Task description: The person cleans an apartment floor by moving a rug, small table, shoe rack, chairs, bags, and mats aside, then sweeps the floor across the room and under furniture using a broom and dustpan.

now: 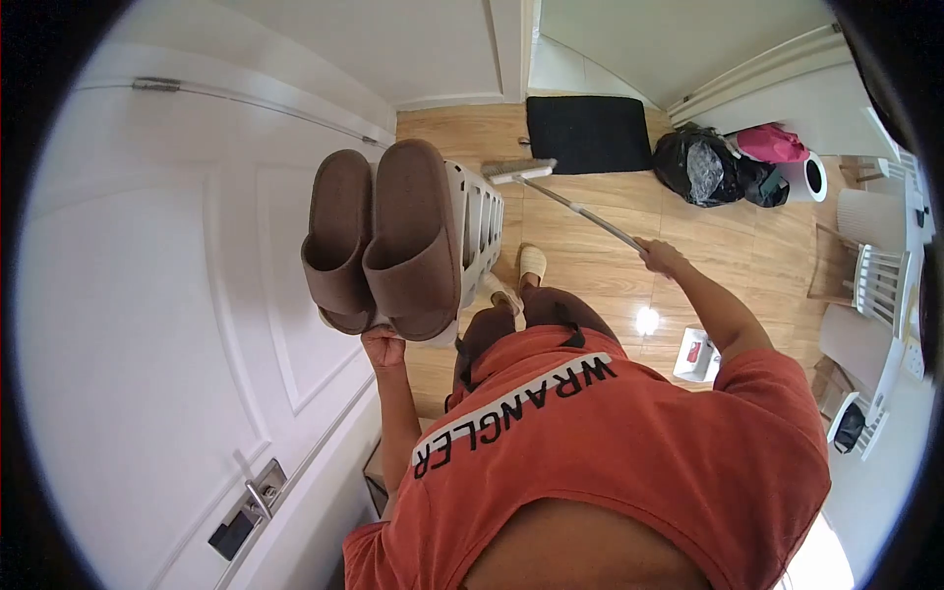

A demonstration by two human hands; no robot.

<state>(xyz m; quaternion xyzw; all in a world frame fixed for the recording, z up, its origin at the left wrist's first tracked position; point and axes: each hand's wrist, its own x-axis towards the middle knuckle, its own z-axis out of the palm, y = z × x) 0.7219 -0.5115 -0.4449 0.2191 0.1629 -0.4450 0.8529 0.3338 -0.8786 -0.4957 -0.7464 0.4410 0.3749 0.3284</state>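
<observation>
My right hand [661, 258] is closed round the grey handle of a broom [595, 218]. The broom's white head rests on the wood floor, near the black mat. At the left, my left hand [383, 348] has its fingers curled at the near edge of a tall white shoe rack [476, 231], just below the slippers. A pair of brown slippers [411, 236] lies side by side on top of this rack. The slippers partly hide the left fingertips and much of the rack.
A white door [147, 256] with a handle stands close on the left. Ahead lie a black mat [590, 135], black plastic bags [696, 167] and a pink bag [772, 144] beside a white bin [806, 178]. A white tray [696, 360] and white chairs [878, 277] are on the right.
</observation>
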